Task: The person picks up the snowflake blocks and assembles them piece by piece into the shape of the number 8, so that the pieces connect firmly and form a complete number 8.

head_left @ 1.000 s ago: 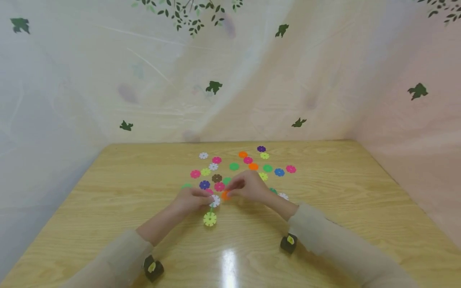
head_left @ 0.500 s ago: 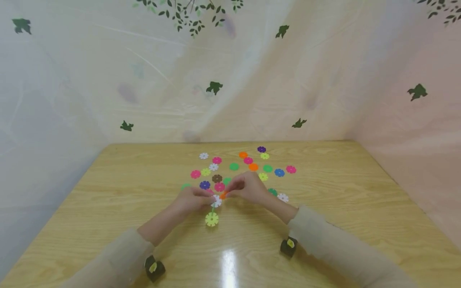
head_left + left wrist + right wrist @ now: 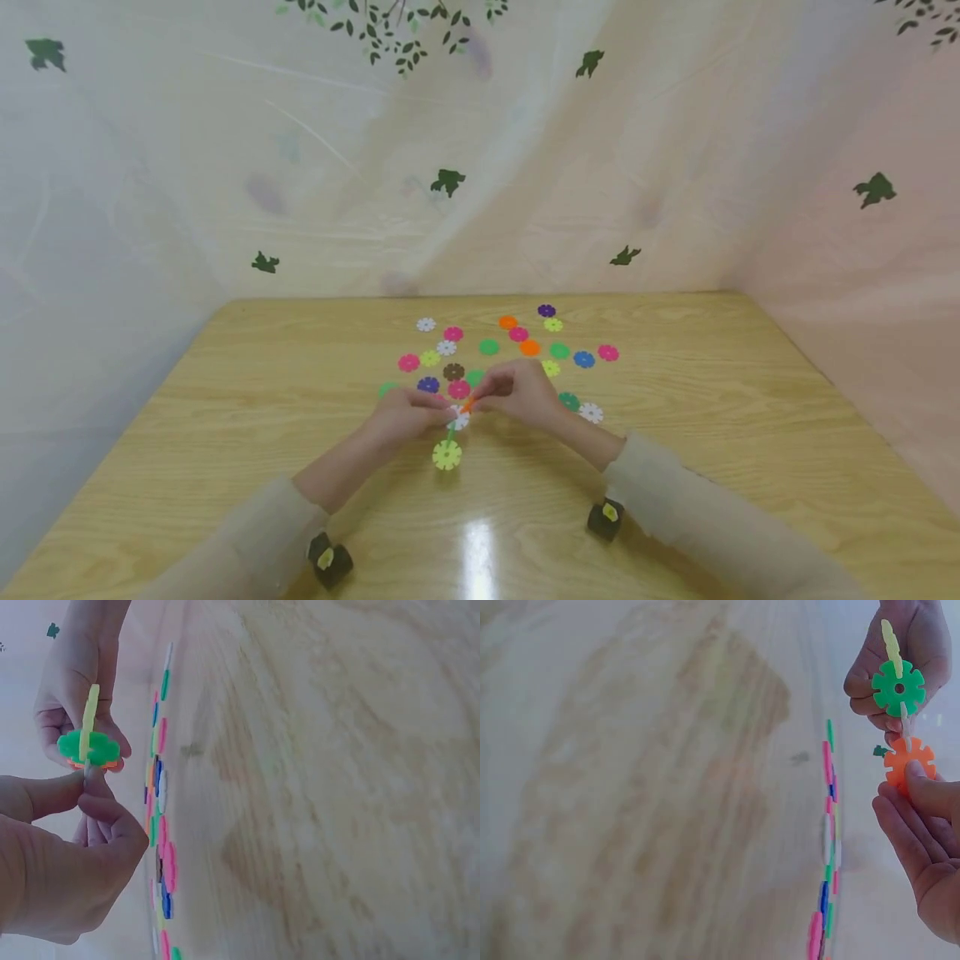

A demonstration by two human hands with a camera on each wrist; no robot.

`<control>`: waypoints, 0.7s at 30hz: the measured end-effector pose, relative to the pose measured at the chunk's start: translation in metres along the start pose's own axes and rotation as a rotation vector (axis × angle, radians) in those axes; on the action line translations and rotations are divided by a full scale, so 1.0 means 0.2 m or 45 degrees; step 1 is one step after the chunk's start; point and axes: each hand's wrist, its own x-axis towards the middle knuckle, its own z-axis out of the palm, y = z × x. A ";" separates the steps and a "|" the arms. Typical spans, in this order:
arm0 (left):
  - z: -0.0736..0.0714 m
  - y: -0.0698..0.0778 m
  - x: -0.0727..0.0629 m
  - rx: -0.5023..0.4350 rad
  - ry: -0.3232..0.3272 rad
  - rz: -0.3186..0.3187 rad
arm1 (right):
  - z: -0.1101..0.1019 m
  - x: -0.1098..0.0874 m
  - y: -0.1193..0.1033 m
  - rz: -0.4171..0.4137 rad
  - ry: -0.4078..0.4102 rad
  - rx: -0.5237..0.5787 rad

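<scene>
White and flower-shaped, the notched plastic-looking disc is raised above the wooden surface, its edge clamped between the thumb and fingers of the left hand. Joined to it are a bright green notched disc and, beyond that, a pale yellow notched disc; no finger appears to support these 2. The right hand has its thumb and fingers clamped on an orange notched disc, whose rim meets the white disc; whether their slots are engaged, I cannot tell.

Likely trouble starts at that meeting point: if the 2 slots are misaligned, pushing could make the orange disc skid sideways or slip from its pinch. Uneven pressure might also twist the white disc, working the green or yellow disc loose. Anything dropped could land among the multicoloured loose discs lying just beyond the hands and nudge them.
</scene>
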 end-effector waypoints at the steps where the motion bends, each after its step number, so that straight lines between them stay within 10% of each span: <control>1: 0.00 0.00 0.00 -0.003 -0.014 0.004 | -0.01 0.00 0.00 -0.006 -0.002 -0.002; 21: -0.01 0.01 -0.02 -0.045 -0.070 0.037 | -0.09 0.00 -0.01 -0.087 -0.092 -0.107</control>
